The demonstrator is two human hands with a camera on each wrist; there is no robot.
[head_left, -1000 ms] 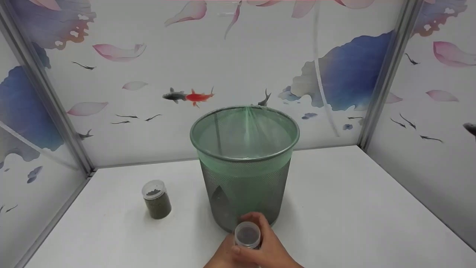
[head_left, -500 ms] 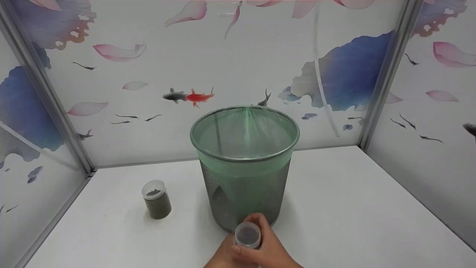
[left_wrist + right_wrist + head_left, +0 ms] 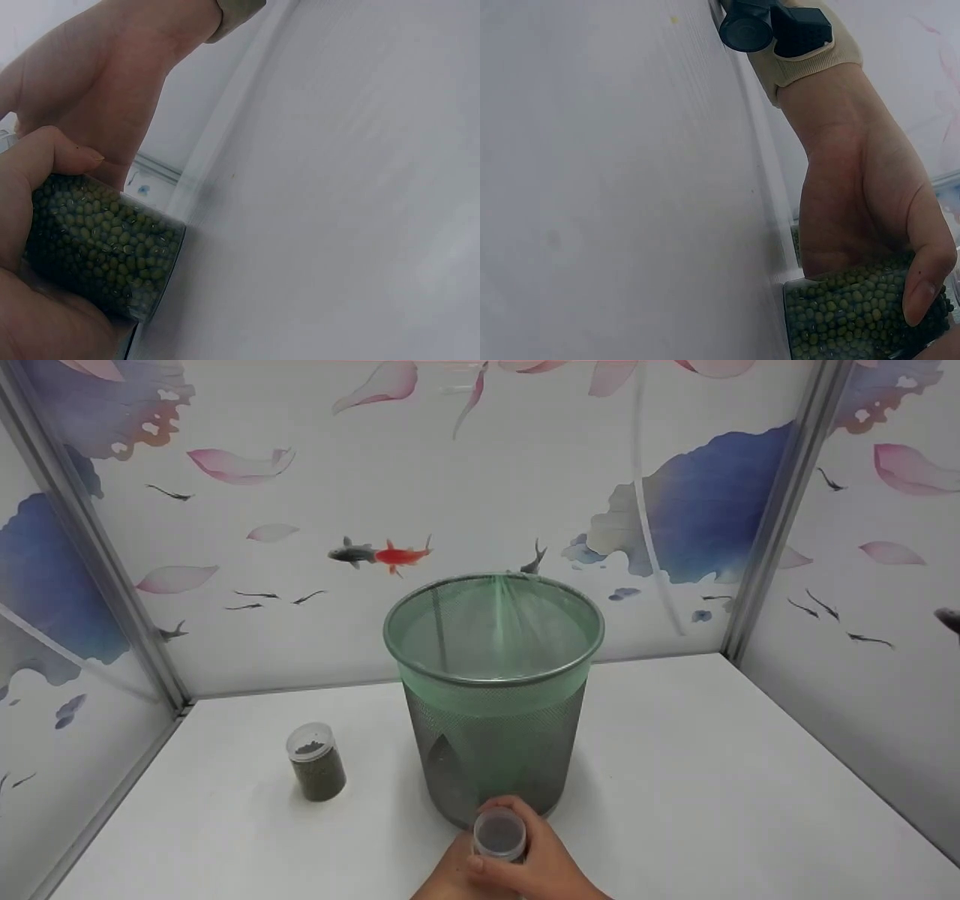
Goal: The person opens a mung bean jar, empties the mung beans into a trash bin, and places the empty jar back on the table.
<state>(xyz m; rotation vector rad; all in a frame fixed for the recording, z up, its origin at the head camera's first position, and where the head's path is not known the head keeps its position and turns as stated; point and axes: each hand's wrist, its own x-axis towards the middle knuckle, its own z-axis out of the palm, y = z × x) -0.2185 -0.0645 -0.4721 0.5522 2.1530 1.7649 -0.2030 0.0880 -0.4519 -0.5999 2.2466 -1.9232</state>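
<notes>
A clear jar of green mung beans (image 3: 112,244) is between my two hands at the front of the table, just before the wire bin. My left hand (image 3: 454,866) grips the jar's body, its thumb pressed on the side in the right wrist view. My right hand (image 3: 551,859) curls round the jar's clear round top, thumb on the near side and fingers on the far side. The right fingertips are partly hidden behind the jar. To the left, apart from both hands, stands a second clear-topped jar (image 3: 321,772) with dark green contents.
A mesh waste bin (image 3: 517,742) with a green bag liner stands right behind the hands. White table surface (image 3: 697,765) stretches to the right. Printed wall panels (image 3: 480,465) enclose the back and sides.
My right hand's fingers have shifted slightly around the jar's top. The jar, the left hand, the bin and the second jar stay where they were.
</notes>
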